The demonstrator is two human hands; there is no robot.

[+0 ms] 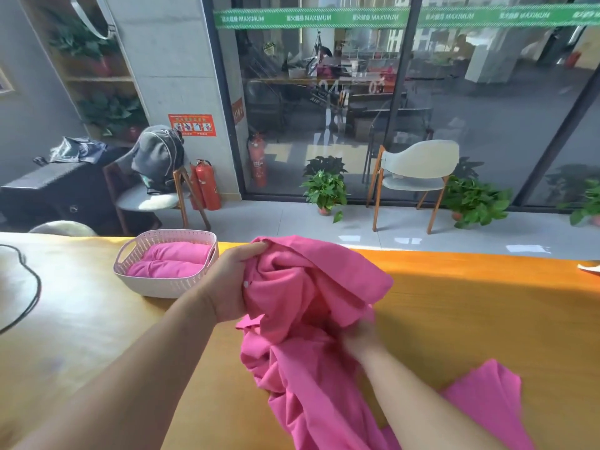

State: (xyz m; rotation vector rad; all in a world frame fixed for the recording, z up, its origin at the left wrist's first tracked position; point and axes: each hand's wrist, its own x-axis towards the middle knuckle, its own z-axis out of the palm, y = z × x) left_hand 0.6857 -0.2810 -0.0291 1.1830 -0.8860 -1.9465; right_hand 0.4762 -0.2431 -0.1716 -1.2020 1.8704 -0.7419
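Nearest me, the tail of the pink garment point(311, 401) is trailing over the table's point(470, 319) near edge between my forearms. I am clamping a bunched handful of it in my left hand point(227, 280), raised off the tabletop, probably so the cloth hangs free. My right hand point(360, 339) is reaching under a lower fold; its fingers are blurred and covered, so I cannot tell their grip. The basket point(156, 285), holding a folded pink piece point(168, 259), is waiting just left, likely the destination.

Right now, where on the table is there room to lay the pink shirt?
Bare table lies right of the pink shirt, and left between the basket and the black cable. The middle is crowded: left hand and right hand bunch the shirt.
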